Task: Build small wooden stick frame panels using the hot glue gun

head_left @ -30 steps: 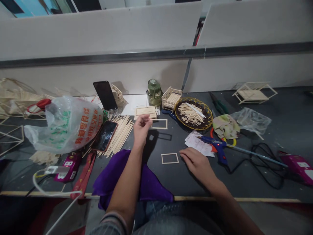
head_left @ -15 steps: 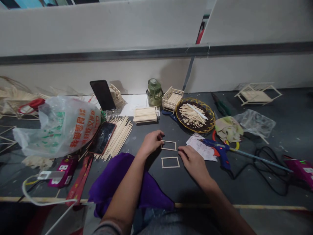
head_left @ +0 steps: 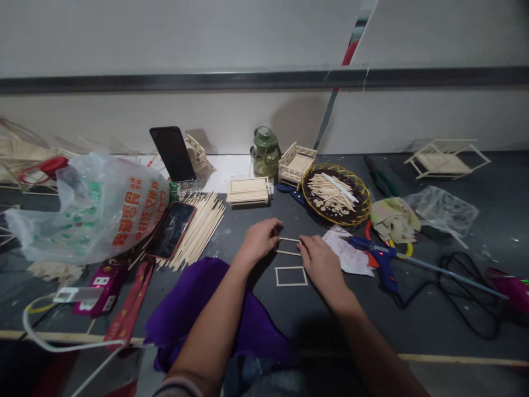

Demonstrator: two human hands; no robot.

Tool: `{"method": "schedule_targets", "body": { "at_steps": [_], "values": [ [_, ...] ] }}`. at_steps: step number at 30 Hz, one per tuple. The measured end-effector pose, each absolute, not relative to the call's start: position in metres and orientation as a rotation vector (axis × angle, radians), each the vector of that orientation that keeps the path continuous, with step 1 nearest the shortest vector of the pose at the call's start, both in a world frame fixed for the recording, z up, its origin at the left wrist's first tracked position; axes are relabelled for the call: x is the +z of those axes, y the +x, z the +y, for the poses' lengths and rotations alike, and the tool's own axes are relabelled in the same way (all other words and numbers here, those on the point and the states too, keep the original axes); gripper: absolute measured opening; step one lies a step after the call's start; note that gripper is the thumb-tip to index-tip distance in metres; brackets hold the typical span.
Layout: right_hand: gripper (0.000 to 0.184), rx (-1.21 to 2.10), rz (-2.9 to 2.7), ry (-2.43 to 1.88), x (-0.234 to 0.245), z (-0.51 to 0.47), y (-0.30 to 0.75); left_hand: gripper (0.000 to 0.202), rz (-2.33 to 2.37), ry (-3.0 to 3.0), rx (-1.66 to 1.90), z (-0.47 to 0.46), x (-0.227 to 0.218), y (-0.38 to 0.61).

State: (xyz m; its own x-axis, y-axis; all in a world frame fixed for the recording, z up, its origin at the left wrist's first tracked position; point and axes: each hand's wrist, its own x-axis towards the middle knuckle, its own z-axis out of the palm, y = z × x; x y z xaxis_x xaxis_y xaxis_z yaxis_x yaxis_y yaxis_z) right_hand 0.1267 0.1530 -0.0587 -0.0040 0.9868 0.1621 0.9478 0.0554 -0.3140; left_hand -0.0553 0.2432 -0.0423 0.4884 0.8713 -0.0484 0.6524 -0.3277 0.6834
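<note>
Between my two hands is a small rectangular wooden stick frame (head_left: 289,253), its short ends covered by my fingers. My left hand (head_left: 261,240) closes on the frame's left end with thumb and fingers. At the opposite end, my right hand (head_left: 320,263) pinches the right side. A second stick frame (head_left: 291,285) of like shape lies flat on the dark table, just nearer to me and untouched. Behind my hands sits a stack of stick panels (head_left: 248,191). Loose thin sticks (head_left: 198,231) lie in a heap to the left.
A yellow-rimmed basket (head_left: 367,201) holds short stick pieces. On the right lies a blue glue gun (head_left: 382,262) with a trailing black cord. A purple cloth (head_left: 185,309) is under my left forearm. Phones, a plastic bag (head_left: 95,215) and a green bottle (head_left: 265,151) stand around.
My right hand has moved left onto the frame's right end, which was bare before. My left hand stays at the left end. The whole view has shifted slightly.
</note>
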Motion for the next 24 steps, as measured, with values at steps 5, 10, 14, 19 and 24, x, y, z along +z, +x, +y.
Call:
{"method": "schedule_targets", "body": {
  "at_steps": [5,10,14,19,24],
  "values": [
    [0.02,0.115,-2.043,-1.993,-0.067,0.161,0.123,0.041,1.176,2.155,0.444,0.24,-0.039,-0.053],
    [0.022,0.276,-1.971,-1.891,-0.061,0.162,0.122,0.043,1.074,2.167,0.48,0.238,-0.036,-0.052],
    [0.024,0.467,-1.744,-1.764,-0.046,0.159,0.124,0.035,1.04,1.952,0.505,0.241,-0.035,-0.056],
    [0.027,0.825,-1.403,-1.797,-0.041,0.154,0.132,0.034,0.966,1.699,0.548,0.244,-0.033,-0.059],
    [0.032,1.102,-1.228,-1.734,-0.047,0.153,0.131,0.036,0.883,1.481,0.577,0.242,-0.027,-0.056]
  ]
}}
